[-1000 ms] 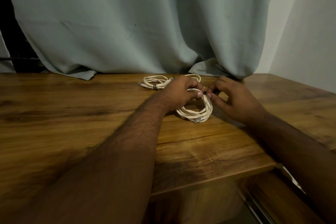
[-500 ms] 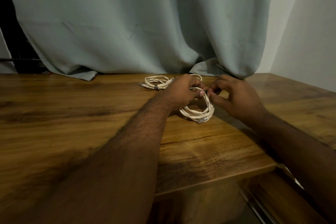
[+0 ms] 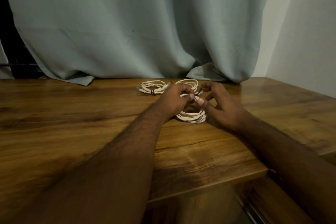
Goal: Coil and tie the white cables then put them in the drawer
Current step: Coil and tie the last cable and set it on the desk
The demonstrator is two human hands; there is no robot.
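Note:
A coiled white cable (image 3: pixel 191 116) lies on the wooden table (image 3: pixel 72 123) between my hands. My left hand (image 3: pixel 174 101) grips the coil's upper strands with curled fingers and thumb. My right hand (image 3: pixel 221 106) is beside it, its thumb pressed on the same strands, the other fingers spread and bent over a thin black tie (image 3: pixel 200 92). A tied white coil (image 3: pixel 151 87) with a black band lies at the back left. Another white coil (image 3: pixel 189 82) lies behind my hands, partly hidden.
A grey-green curtain (image 3: pixel 136 29) hangs down onto the table's back edge. A white wall (image 3: pixel 305 32) stands at the right. Below the table's front edge at the lower right is a wooden drawer (image 3: pixel 263 203) with a metal rail.
My right hand's fingers have spread apart from their earlier pinch, and its thumb now presses the strands next to my left thumb. The coil stays in place.

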